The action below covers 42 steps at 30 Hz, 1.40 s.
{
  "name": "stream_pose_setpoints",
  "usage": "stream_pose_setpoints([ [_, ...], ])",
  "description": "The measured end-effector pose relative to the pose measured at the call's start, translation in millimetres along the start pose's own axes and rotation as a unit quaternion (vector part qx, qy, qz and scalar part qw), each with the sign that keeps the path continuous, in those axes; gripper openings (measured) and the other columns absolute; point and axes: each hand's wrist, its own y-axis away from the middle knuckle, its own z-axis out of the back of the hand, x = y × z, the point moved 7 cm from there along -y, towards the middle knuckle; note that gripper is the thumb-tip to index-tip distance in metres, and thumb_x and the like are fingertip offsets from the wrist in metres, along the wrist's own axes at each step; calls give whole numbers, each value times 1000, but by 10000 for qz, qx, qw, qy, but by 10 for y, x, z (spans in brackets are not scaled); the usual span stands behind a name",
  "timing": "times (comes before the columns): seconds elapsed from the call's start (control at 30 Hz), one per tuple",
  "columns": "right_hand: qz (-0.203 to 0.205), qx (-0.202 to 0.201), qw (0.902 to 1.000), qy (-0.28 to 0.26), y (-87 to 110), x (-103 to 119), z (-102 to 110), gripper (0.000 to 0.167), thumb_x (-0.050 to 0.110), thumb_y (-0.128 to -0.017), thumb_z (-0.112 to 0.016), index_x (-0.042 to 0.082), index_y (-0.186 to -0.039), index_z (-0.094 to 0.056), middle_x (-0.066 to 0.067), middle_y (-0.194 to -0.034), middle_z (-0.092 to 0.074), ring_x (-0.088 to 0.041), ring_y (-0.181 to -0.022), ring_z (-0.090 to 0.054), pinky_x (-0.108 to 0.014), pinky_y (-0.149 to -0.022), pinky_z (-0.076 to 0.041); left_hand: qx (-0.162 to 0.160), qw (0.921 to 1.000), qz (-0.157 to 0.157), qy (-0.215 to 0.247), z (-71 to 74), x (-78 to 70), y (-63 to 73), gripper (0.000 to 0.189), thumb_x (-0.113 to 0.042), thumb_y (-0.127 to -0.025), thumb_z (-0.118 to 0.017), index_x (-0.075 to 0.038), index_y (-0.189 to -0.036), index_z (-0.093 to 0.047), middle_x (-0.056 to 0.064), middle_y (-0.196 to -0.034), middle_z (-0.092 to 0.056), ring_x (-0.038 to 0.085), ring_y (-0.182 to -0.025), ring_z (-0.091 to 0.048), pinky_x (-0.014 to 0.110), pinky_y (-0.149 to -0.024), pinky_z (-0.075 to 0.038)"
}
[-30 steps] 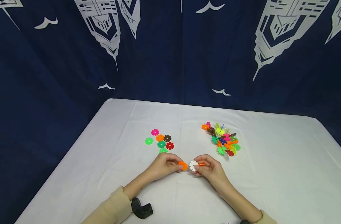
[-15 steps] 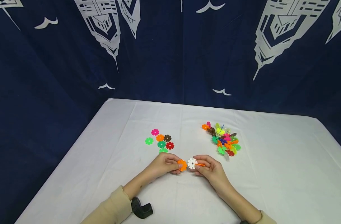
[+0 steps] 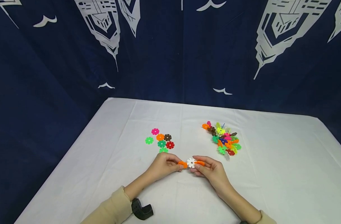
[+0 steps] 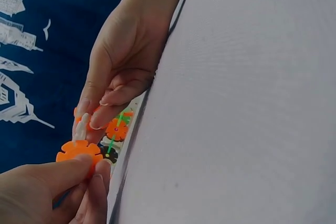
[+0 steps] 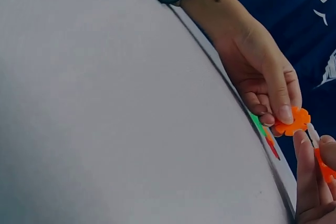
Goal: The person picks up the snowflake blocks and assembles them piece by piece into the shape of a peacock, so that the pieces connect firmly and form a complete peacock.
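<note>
Near the front middle of the table in the head view, my left hand [image 3: 164, 167] pinches an orange notched disc [image 4: 79, 152] between thumb and fingers. My right hand [image 3: 211, 170] holds a white notched disc [image 3: 191, 162] with a second orange disc [image 3: 200, 162] joined at its right side. The white disc's left edge meets the orange disc in the left hand. Seen from the left wrist, the white disc stands edge-on above that orange disc. In the right wrist view, the white piece lies between the two orange ones.
Loose notched discs, such as a pink one [image 3: 155, 131] and a red one [image 3: 170, 145], lie flat beyond the left hand. A pile of joined, colourful discs [image 3: 225, 140] sits beyond the right hand. A black wrist-worn device [image 3: 142, 210] is at the left sleeve.
The white disc has shifted slightly left until it meets the left hand's orange disc. That orange disc has turned between the fingers. The loose discs and the pile stay put.
</note>
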Motion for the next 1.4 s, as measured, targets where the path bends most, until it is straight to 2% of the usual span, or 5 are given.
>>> stream_pose_setpoints([
  [0.4,307,-31,9995,19,23,32,-8,29,-3,-88,-62,-16,-113,-56,-27,-94,-64,-25,-77,-68,-34,-71,-54,-53,9999,-125,-1,3,-47,4,6,6,-78,-71,4,-84,-70,6,-74,-68,22,-65,-67,28,-61,-55],
  [0.73,448,122,9989,35,20,43,-20,28,-2,-88,-62,-17,-111,-56,-25,-100,-62,-22,-82,-66,-34,-73,-54,-147,9994,-278,-123,58,-329,81,7,10,-79,-68,11,-86,-68,16,-79,-67,32,-71,-66,28,-65,-55],
  [1.0,560,220,9980,187,19,38,-20,29,-2,-85,-65,-16,-109,-58,-21,-101,-63,-15,-87,-64,-32,-77,-52,-172,9991,-312,-242,54,-26,-4,9,2,-78,-73,2,-87,-72,9,-80,-69,17,-69,-66,24,-64,-54],
  [1.27,701,352,9965,277,22,49,-36,27,-3,-85,-65,-16,-107,-58,-20,-100,-64,-16,-88,-64,-31,-77,-53,-293,9967,-634,-410,124,-49,-17,9,1,-79,-73,0,-88,-73,8,-82,-69,19,-71,-67,24,-65,-53],
  [1.4,834,579,9941,392,25,66,-66,26,-2,-85,-65,-16,-106,-58,-20,-99,-64,-16,-88,-64,-31,-76,-53,-145,9950,-780,-599,104,-77,-16,11,1,-78,-74,-1,-89,-73,6,-83,-69,17,-72,-66,24,-65,-54],
])
